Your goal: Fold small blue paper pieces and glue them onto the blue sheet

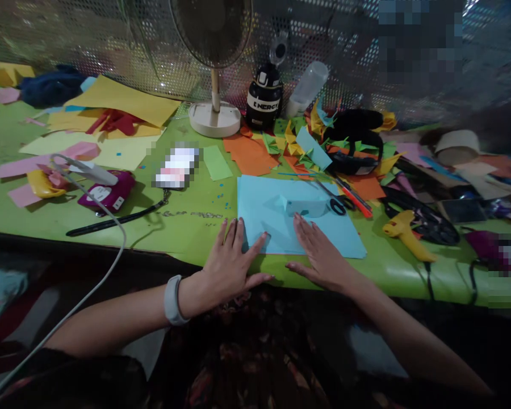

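Note:
A light blue sheet of paper (281, 218) lies on the green table (187, 227) near its front edge, with a small folded blue piece (302, 205) on top. My left hand (232, 258) rests flat on the sheet's near left corner, fingers stretched out. My right hand (321, 253) lies flat on the sheet's near middle, fingers spread. Neither hand holds anything. A pale band sits on my left wrist.
Scissors (336, 203) and an orange cutter (355, 200) lie right of the sheet. A yellow glue gun (404, 233) is at the right. A desk fan (215, 116), a black bottle (264, 99), folded paper figures (306, 147) and coloured sheets (123, 99) fill the back. A white cable (106, 244) crosses the left.

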A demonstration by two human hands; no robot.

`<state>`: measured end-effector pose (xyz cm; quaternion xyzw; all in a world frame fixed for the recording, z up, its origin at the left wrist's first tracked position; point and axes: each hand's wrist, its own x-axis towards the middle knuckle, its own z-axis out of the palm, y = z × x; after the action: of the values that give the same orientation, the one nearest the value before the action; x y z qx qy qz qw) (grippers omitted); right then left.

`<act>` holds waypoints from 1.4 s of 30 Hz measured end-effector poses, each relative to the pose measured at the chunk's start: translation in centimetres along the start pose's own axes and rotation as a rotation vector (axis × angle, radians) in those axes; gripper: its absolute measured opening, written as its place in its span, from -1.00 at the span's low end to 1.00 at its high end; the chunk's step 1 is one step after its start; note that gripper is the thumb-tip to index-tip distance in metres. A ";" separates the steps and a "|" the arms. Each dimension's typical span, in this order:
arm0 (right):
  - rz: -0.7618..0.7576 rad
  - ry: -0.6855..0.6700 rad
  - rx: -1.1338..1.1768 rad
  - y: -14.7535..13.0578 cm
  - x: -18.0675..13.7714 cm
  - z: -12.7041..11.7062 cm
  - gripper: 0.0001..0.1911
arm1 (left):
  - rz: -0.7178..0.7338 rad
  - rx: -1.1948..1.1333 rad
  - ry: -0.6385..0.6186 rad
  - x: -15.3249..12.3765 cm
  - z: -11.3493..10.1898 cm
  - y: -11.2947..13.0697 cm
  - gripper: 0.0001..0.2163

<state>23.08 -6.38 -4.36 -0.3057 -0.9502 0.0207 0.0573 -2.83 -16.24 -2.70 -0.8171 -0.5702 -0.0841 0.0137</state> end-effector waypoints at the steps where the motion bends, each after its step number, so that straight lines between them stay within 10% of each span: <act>1: 0.003 0.003 -0.001 0.3 -0.2 0.0 0.04 | 0.013 -0.006 0.005 0.3 -0.1 0.0 -0.22; 9: 0.007 0.018 0.020 1.8 -0.6 -0.3 0.00 | 0.078 -0.052 -0.016 2.4 -0.9 -2.7 -0.18; 17: 0.001 0.032 0.021 1.6 -0.6 -0.2 -0.03 | -0.254 0.052 -0.068 1.8 -1.6 -9.9 -0.18; 27: 0.036 0.006 0.020 1.5 -0.6 -0.5 -0.02 | -0.095 -0.084 -0.245 3.7 -1.8 -7.5 -0.19; 42: -0.005 0.165 0.034 -0.4 3.0 -2.3 -0.20 | -0.393 -0.303 0.682 5.2 -7.0 -12.6 -0.78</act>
<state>20.69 -4.92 -1.77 -0.3028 -0.9425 0.0113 0.1409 -13.74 -7.86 4.06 -0.6110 -0.6592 -0.4334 0.0650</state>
